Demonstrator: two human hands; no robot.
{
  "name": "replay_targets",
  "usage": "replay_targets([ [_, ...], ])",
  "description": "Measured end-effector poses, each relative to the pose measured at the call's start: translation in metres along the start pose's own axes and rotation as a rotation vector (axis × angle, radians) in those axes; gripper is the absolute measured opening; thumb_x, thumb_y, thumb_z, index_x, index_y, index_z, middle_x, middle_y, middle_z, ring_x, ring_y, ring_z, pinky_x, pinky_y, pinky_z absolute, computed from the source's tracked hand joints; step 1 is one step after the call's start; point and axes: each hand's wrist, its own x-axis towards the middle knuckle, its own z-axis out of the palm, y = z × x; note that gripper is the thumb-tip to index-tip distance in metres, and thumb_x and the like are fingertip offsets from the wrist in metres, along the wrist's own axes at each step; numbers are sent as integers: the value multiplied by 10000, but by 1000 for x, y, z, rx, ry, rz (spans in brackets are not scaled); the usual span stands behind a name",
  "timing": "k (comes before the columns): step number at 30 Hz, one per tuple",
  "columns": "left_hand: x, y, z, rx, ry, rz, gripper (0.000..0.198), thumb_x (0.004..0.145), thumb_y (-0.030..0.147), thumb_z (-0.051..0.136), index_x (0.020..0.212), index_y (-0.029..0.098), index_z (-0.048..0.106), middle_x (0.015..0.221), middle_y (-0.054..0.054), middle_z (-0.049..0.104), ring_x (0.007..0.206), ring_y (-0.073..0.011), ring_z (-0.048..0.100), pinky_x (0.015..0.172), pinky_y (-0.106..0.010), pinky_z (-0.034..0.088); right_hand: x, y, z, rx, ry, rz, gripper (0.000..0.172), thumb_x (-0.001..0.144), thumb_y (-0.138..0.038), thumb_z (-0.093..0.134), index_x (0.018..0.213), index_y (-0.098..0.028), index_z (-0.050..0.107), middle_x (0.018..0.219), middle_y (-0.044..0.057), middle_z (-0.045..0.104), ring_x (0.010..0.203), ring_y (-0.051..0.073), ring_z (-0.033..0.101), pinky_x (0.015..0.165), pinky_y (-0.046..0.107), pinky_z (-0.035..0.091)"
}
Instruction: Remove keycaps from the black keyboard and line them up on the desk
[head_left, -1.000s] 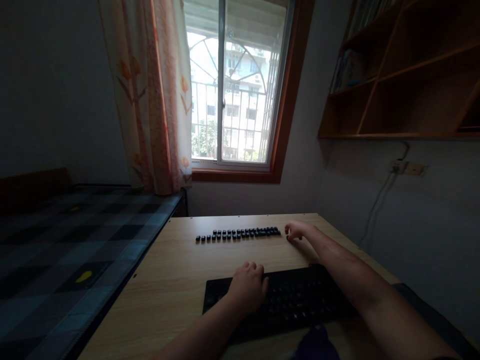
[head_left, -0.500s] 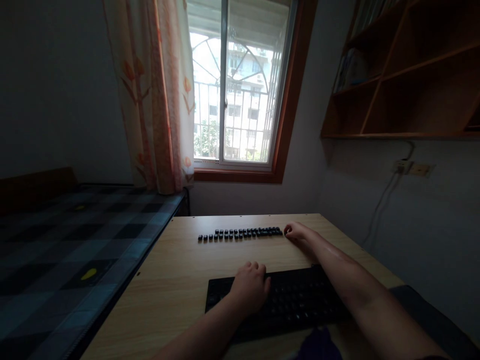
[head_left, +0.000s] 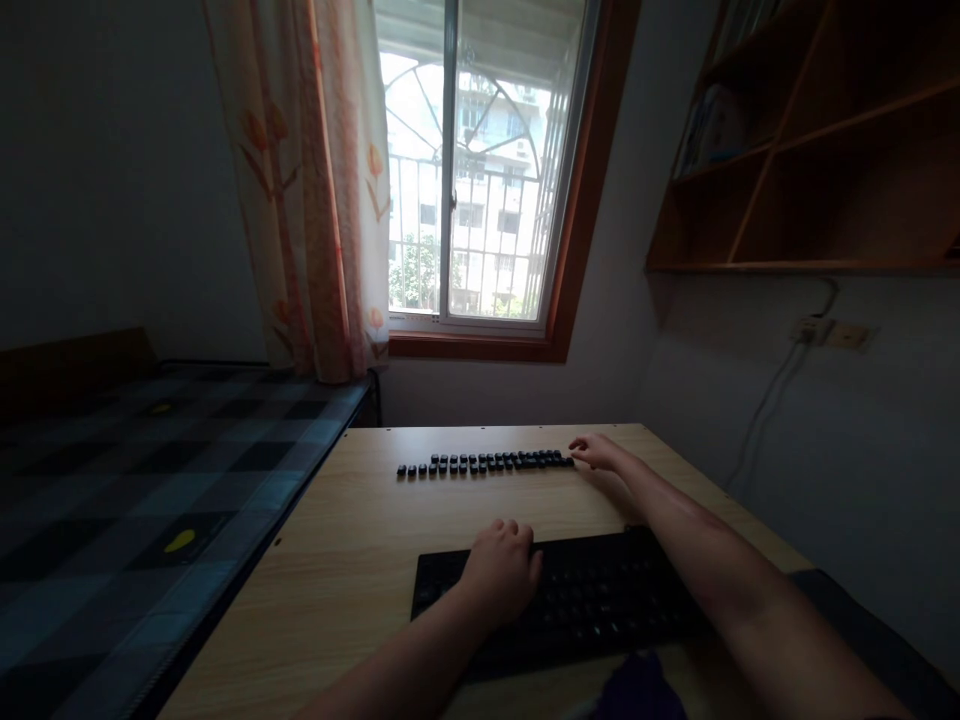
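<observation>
A black keyboard (head_left: 600, 600) lies near the front of the wooden desk (head_left: 345, 570). My left hand (head_left: 501, 574) rests on its left part with the fingers curled down. Farther back, a long row of black keycaps (head_left: 484, 462) lies on the desk. My right hand (head_left: 596, 452) reaches to the right end of that row, its fingers bent and pinched together at the last keycap. What the fingertips grip is too small and dark to make out.
A bed with a dark checked cover (head_left: 135, 500) stands left of the desk. Behind are a window (head_left: 472, 180) with a curtain (head_left: 315, 190). Wooden shelves (head_left: 817, 150) hang on the right wall above a socket and cable (head_left: 814, 330). A purple thing (head_left: 637, 690) sits at the bottom edge.
My right hand has slid slightly left, closing up to the right end of the keycap row. My left hand has stayed on the keyboard. The view has tipped a little.
</observation>
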Motion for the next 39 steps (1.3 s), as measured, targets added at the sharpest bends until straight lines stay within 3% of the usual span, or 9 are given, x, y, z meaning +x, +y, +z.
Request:
replay_targets([
  [5, 1, 0, 0, 7, 0, 4, 311, 934, 374, 395, 1010, 178, 623, 1046, -112, 653, 1001, -276, 576, 875, -409, 453, -30, 11, -43, 124, 295, 43, 627, 1039, -424, 166, 1032, -103, 704, 959, 134, 692, 772, 164, 641, 656, 213, 488],
  [8, 2, 0, -1, 21, -10, 5, 317, 942, 374, 382, 1004, 177, 622, 1039, -113, 653, 996, -270, 576, 866, -400, 450, -72, 29, -63, 223, 386, 81, 818, 1012, -484, -20, 1036, -82, 692, 793, 139, 667, 689, 168, 623, 633, 241, 517],
  [10, 3, 1, -2, 34, -14, 8, 317, 946, 370, 374, 999, 177, 620, 1040, -113, 650, 998, -265, 573, 867, -391, 444, -108, 42, -68, 450, 368, 110, 773, 1000, -558, 55, 1095, -86, 659, 647, 89, 613, 544, 154, 584, 570, 273, 543],
  [13, 6, 1, -2, 49, -23, 7, 320, 953, 370, 363, 995, 177, 615, 1044, -114, 646, 1006, -264, 567, 873, -389, 436, -161, 57, -64, 809, 240, 99, 459, 916, -553, 503, 1145, -167, 598, 697, 31, 614, 520, 140, 592, 540, 310, 579],
  [15, 8, 1, -2, 54, -24, 12, 324, 956, 373, 359, 989, 176, 614, 1032, -113, 646, 1002, -267, 567, 870, -392, 435, -190, 65, -57, 890, 198, 69, 406, 804, -455, 689, 1104, -201, 586, 724, -2, 595, 563, 134, 600, 572, 319, 598],
  [18, 9, 1, -2, 57, -22, 15, 318, 958, 373, 362, 990, 180, 614, 1031, -111, 644, 997, -265, 567, 866, -388, 434, -216, 72, -45, 923, 237, 56, 358, 786, -457, 680, 1015, -201, 581, 627, -48, 501, 528, 120, 550, 587, 317, 600],
  [23, 10, 3, -5, 63, -33, 1, 307, 960, 369, 373, 995, 184, 615, 1043, -110, 644, 1015, -260, 563, 883, -383, 423, -218, 78, -24, 800, 390, 54, 362, 875, -555, 468, 863, -194, 495, 517, -77, 387, 408, 106, 456, 521, 283, 551],
  [27, 10, 2, -5, 64, -27, 7, 299, 958, 367, 382, 991, 185, 617, 1031, -103, 646, 1001, -255, 566, 878, -373, 422, -203, 79, -9, 561, 424, 90, 392, 909, -553, 342, 868, -192, 489, 506, -49, 436, 415, 133, 485, 484, 258, 496],
  [39, 12, 1, -4, 60, -35, 6, 313, 961, 378, 360, 1004, 196, 612, 1035, -94, 644, 999, -246, 562, 874, -366, 422, -196, 85, -1, 350, 427, 158, 453, 952, -514, 288, 920, -166, 578, 586, 49, 597, 487, 183, 556, 508, 260, 437],
])
